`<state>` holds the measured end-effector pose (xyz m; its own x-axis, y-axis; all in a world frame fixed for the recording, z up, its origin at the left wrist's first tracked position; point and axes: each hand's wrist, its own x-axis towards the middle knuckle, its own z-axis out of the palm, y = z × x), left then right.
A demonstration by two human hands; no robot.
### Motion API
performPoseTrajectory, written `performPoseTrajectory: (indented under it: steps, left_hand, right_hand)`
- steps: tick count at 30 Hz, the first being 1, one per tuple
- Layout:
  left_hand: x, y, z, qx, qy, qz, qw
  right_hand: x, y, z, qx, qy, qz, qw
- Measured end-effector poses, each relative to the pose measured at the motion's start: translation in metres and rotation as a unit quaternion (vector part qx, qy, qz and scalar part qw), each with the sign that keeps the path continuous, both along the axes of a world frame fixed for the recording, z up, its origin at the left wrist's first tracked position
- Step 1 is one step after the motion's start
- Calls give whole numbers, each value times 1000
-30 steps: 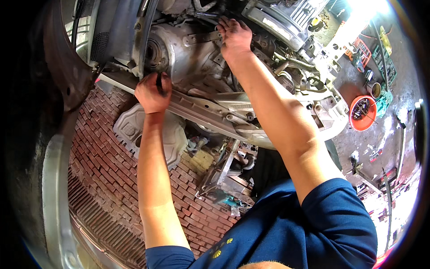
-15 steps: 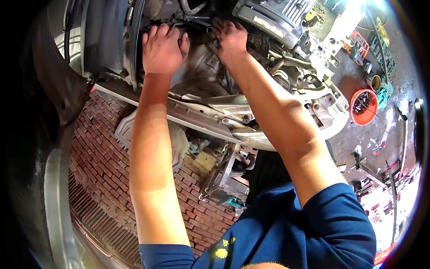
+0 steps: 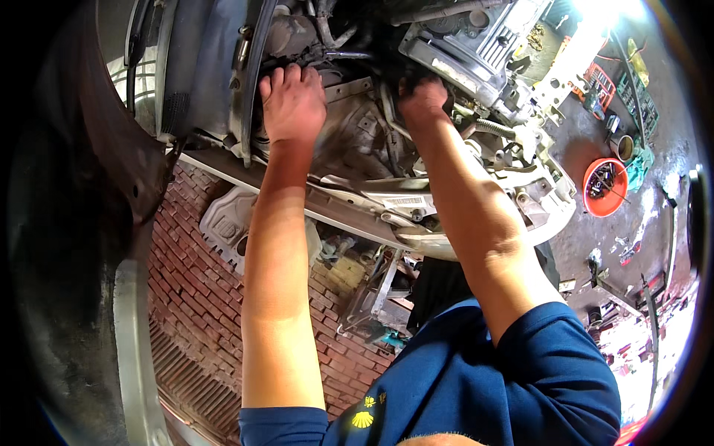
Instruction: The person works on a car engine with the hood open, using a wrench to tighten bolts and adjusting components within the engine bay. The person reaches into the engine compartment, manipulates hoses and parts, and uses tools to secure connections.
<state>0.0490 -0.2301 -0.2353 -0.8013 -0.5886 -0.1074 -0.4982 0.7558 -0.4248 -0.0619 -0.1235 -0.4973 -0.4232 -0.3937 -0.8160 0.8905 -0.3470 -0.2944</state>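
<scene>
My left hand [image 3: 294,108] is back up at the inner edge of the engine bay. Its fingers bend down over a dark part below a round grey unit [image 3: 290,36]; the thumb and whatever they grip are hidden. Further right, my right hand [image 3: 425,98] reaches into the shaded gap beside the engine [image 3: 476,48]. Its fingers are curled, with their tips lost in shadow, so what they hold cannot be made out. Between the hands lie a pale metal panel [image 3: 346,134] and a bent pipe [image 3: 390,111].
The car's front crossmember [image 3: 357,221] runs below both forearms. A pale cover [image 3: 227,223] lies on the brick floor [image 3: 201,297]. To the right are a red bowl of small metal parts [image 3: 605,195], a green tool case [image 3: 637,104] and a low metal stand [image 3: 383,290].
The view has shifted, so the scene sits lower and further right. My right hand has moved right toward the engine, away from the left. The left thumb, formerly spread, is now out of sight.
</scene>
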Motion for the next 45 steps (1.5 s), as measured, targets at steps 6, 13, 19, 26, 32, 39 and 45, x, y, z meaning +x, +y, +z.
performPoseTrajectory:
  steps: [6,13,19,26,32,39,45]
  left_hand:
    - [-6,-8,-5,23,26,-39,999]
    - [6,-8,5,65,31,-11,997]
    - [0,-10,-7,54,64,-18,996]
    - [20,-10,-2,38,57,2,998]
    - [12,-10,-5,36,57,-6,998]
    - [-4,-10,-17,40,75,-19,996]
    - [-49,-10,-7,46,103,-37,993]
  right_hand:
    - [-26,5,-16,317,520,706,362]
    - [17,4,18,280,665,495,484]
    - [32,-19,13,-131,287,141,939]
    - [20,-28,139,-39,-31,106,993]
    - [10,-35,143,-79,-8,48,996]
    - [-3,-25,39,-8,210,258,943]
    - [-74,14,-34,307,522,461,648]
